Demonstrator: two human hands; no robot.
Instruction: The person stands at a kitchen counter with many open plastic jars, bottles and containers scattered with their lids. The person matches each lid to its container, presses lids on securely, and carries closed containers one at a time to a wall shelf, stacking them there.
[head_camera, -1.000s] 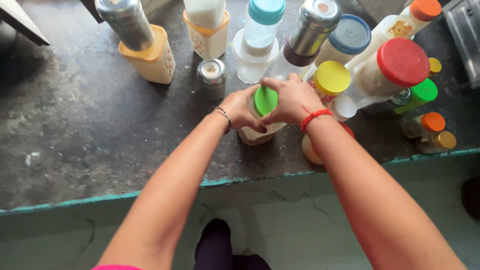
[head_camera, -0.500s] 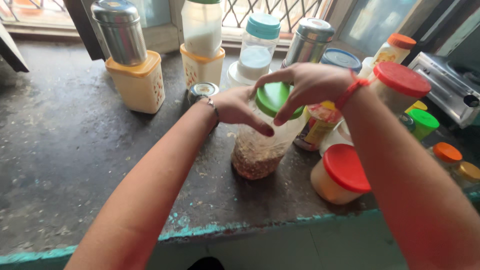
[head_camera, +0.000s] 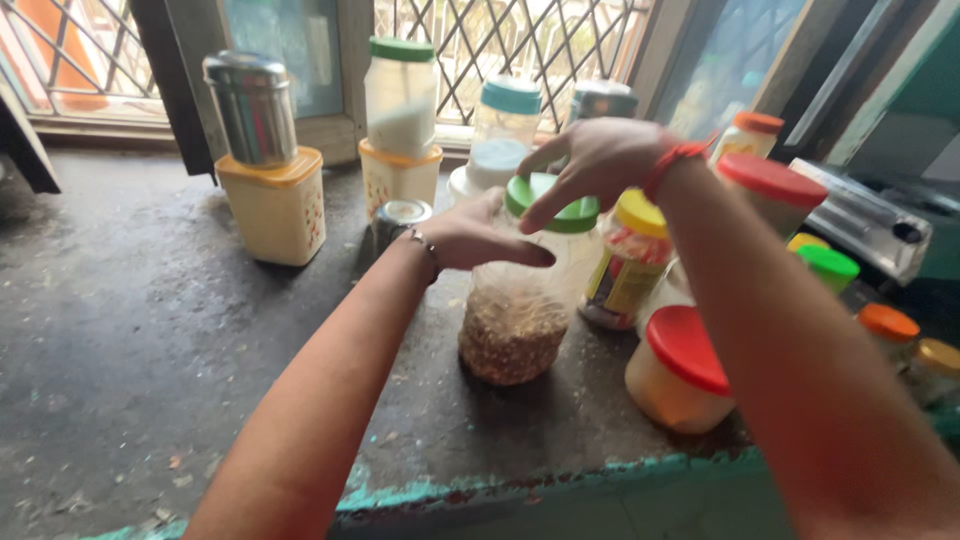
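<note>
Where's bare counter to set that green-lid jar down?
Free: the dark counter left of the left hand, in front of the yellow box. Also a strip between the green-lid jar and the teal edge. Crowded: right side, around the red-lid tub.

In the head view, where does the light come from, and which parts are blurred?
Head view: daylight enters through the window grille behind the jars; the right hand on the green lid looks slightly blurred, the near right forearm very soft.
</note>
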